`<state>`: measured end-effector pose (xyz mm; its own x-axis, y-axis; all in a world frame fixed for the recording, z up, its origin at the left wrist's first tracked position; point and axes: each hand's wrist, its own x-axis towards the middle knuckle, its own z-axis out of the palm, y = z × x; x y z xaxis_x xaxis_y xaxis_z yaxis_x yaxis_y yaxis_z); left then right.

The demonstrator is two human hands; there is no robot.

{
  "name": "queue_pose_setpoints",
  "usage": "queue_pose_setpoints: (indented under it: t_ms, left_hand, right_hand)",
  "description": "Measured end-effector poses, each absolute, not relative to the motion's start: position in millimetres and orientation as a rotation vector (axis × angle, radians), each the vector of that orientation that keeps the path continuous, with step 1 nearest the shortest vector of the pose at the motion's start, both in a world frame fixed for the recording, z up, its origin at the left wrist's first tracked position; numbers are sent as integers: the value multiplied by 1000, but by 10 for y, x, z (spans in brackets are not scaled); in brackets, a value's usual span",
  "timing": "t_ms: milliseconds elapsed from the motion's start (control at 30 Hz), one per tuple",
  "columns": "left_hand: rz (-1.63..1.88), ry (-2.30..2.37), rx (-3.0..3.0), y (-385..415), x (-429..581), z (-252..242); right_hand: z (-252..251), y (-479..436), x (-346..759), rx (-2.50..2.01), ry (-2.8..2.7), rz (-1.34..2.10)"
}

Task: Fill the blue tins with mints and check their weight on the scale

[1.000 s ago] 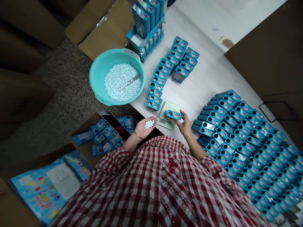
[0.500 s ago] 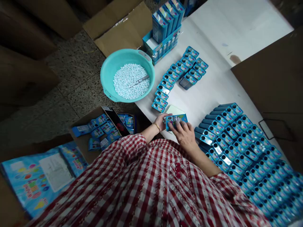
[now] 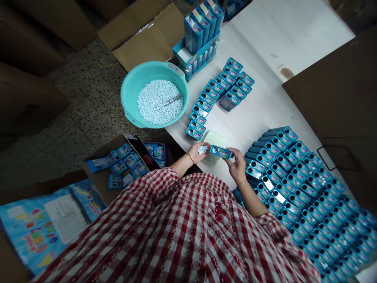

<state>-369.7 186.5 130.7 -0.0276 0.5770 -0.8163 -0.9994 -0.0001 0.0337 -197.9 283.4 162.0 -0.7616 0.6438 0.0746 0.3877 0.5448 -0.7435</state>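
A small heap of white candies [image 3: 202, 149] lies in the cupped palm of my left hand [image 3: 193, 152]. My right hand [image 3: 238, 167] grips a blue candy tin [image 3: 221, 152] by its right end. The tin's top, with a round opening, faces up, and its left end is close to the fingers of my left hand; whether they touch it I cannot tell. Under the tin, a pale green flat scale-like thing [image 3: 216, 138] rests on the table. Just beyond my left hand, a curved row of blue tins [image 3: 204, 105] stands upright.
A turquoise basin [image 3: 126, 91] of white candies with a scoop stands at the table's left edge. Many blue tins [image 3: 294, 181] are packed on the right. A display box [image 3: 196, 59] holds tall tins at the back. An open carton [image 3: 110, 137] with blue packets is at lower left.
My right hand has turned the tin from its printed face to its top and moved to its right end. White candies now show in my left palm.
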Motion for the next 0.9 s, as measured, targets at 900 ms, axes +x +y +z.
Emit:
queue_pose_setpoints:
  t_ms: [900]
  left_hand:
    - [1268,816,-743,1005,-3576,1685]
  right_hand:
    - [2000,2005,-2593,110,-3218,864]
